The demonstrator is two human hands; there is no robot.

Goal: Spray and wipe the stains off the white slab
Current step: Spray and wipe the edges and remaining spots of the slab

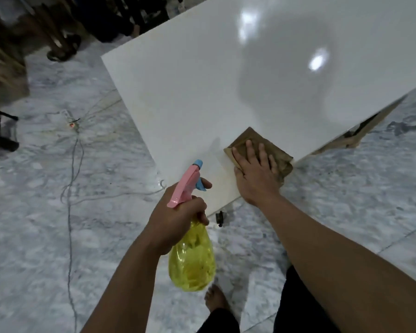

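Head view: white slab (pixel 226 92) fills the upper right of the frame. Right hand (pixel 255 174) presses flat, fingers straight, on a brown cloth (pixel 252 138) at the slab's near corner. Left hand (pixel 175 217) grasps the yellow spray bottle (pixel 191 263) at lower centre, index finger on the blue trigger (pixel 199 185).

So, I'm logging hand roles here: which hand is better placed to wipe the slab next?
Probably the right hand: it already lies flat on the brown cloth at the white slab near corner. The left hand grips the spray bottle.
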